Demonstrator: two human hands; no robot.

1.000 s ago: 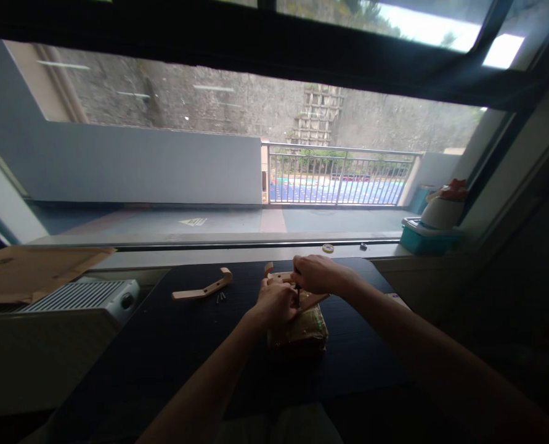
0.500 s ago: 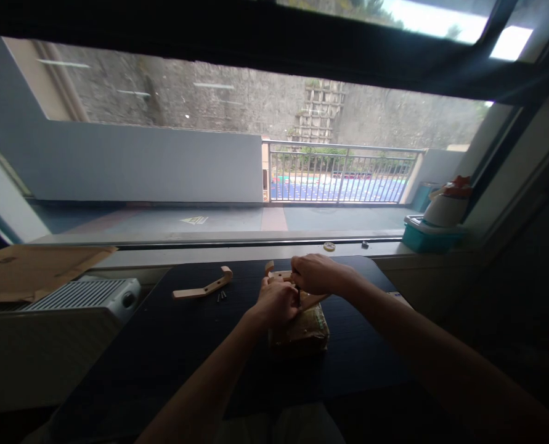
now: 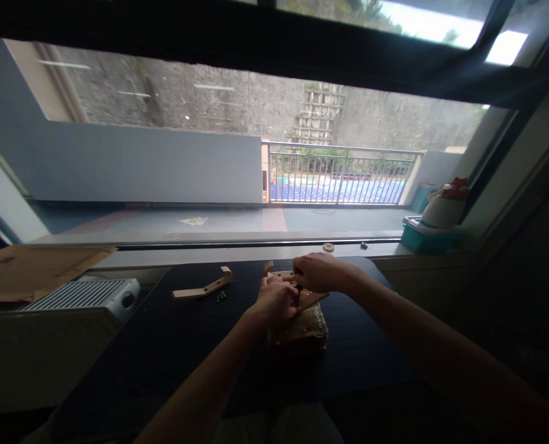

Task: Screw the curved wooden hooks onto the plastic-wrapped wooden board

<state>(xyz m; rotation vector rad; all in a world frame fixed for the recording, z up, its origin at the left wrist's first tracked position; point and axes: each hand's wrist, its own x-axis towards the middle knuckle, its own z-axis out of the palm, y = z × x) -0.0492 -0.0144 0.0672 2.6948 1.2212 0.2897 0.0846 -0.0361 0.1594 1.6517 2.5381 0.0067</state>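
A bent wooden hook (image 3: pixel 283 275) with dark holes lies across a worn brown block (image 3: pixel 299 335) on the dark table. My left hand (image 3: pixel 276 300) is closed over the hook's middle and presses it to the block; its fingers hide part of the wood. Just above, my right hand (image 3: pixel 318 272) makes a fist around what looks like a screwdriver (image 3: pixel 299 295). Only its thin dark shaft shows, upright, pointing down at the wood beside my left fingertips. To the left rest a second wooden hook (image 3: pixel 204 288) and several small dark screws (image 3: pixel 221 296).
The dark table (image 3: pixel 163 351) stands against a window sill (image 3: pixel 219 254). On the sill are a tape roll (image 3: pixel 328 247), a small dark object (image 3: pixel 363 245) and a teal box (image 3: pixel 429 237). A radiator (image 3: pixel 87 296) with cardboard (image 3: pixel 38 265) on it is at the left.
My right hand has shifted very slightly to the right and down around the screwdriver. My left hand, the hook and the block stay almost where they were.
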